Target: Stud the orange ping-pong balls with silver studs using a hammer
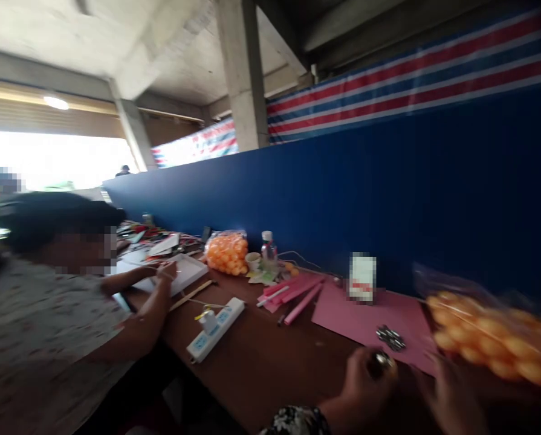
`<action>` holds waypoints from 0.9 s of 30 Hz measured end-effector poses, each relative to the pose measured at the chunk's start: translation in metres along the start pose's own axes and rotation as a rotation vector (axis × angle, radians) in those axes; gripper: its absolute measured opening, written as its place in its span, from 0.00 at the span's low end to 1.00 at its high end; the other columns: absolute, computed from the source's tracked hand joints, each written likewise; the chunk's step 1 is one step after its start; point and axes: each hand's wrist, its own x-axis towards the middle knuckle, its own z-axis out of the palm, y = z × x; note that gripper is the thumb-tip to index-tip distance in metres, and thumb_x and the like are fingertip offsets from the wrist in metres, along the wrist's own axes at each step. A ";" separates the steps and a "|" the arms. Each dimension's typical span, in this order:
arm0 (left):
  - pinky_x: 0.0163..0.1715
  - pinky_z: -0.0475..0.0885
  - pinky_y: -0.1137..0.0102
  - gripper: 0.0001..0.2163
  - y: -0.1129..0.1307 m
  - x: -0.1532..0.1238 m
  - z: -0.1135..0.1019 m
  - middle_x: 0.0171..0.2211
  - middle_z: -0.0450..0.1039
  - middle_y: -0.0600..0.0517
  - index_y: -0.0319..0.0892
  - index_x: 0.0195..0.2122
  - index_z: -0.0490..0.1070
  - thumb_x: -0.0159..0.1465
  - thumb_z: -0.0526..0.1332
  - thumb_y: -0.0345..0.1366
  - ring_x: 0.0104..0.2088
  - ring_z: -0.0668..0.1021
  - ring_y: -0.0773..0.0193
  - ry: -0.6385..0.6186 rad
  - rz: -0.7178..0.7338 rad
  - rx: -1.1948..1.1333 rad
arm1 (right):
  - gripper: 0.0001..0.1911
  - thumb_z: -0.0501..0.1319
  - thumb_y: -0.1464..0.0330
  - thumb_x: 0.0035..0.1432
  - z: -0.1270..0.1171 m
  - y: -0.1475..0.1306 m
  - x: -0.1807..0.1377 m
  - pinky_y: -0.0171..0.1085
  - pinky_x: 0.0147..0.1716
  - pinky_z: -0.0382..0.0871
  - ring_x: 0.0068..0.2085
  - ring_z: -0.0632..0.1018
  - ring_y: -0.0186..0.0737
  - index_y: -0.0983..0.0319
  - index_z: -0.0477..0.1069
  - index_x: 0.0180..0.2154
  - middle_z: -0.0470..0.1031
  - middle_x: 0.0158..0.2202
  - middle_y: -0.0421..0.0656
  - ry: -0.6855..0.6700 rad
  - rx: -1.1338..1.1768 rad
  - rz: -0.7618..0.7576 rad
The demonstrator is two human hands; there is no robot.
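Note:
My left hand [363, 383], with a patterned dark cuff at the wrist, is closed around a small round shiny metal object [379, 362]. Blur hides exactly what it is. To its right, my right hand [454, 389] is smeared by motion; its fingers look apart, and nothing shows in them. Both hands are at the near edge of a pink sheet [343, 311] on the brown table [274, 362]. On that sheet, just beyond my hands, lies a cluster of small shiny metal pieces [390, 338].
A clear bag of orange balls [492, 338] sits at right, another bag [227, 251] farther left. A power strip [216, 329], pink rolls [303, 305], a paper cup [252, 261] and a bottle [268, 246] are on the table. A co-worker [57, 320] sits at left, by a blue partition [324, 199].

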 end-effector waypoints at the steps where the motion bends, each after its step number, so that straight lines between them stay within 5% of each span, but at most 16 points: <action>1: 0.40 0.70 0.65 0.20 0.000 0.005 0.003 0.39 0.73 0.45 0.38 0.44 0.70 0.50 0.65 0.40 0.37 0.74 0.58 -0.015 0.022 -0.005 | 0.14 0.51 0.60 0.55 0.000 -0.001 -0.005 0.50 0.40 0.68 0.42 0.72 0.55 0.58 0.62 0.42 0.68 0.38 0.52 -0.017 -0.020 -0.007; 9: 0.33 0.70 0.71 0.21 -0.004 0.032 0.003 0.36 0.73 0.47 0.39 0.47 0.68 0.53 0.62 0.42 0.31 0.74 0.65 0.035 0.074 -0.050 | 0.13 0.50 0.67 0.57 0.007 -0.009 -0.014 0.47 0.41 0.68 0.43 0.70 0.50 0.63 0.59 0.45 0.67 0.41 0.52 -0.159 -0.142 0.124; 17: 0.28 0.69 0.73 0.24 -0.010 0.036 0.004 0.29 0.72 0.50 0.37 0.48 0.67 0.52 0.62 0.44 0.26 0.72 0.68 -0.018 -0.021 -0.119 | 0.07 0.55 0.69 0.55 -0.002 -0.037 0.030 0.45 0.40 0.62 0.42 0.69 0.52 0.61 0.66 0.37 0.69 0.35 0.49 -0.435 -0.428 0.179; 27: 0.33 0.70 0.71 0.23 -0.011 0.039 0.002 0.32 0.74 0.48 0.38 0.48 0.68 0.52 0.62 0.44 0.30 0.75 0.65 0.053 -0.094 -0.151 | 0.15 0.56 0.71 0.53 0.045 -0.022 0.051 0.37 0.43 0.59 0.44 0.68 0.44 0.65 0.66 0.44 0.70 0.42 0.48 -0.567 -0.195 0.176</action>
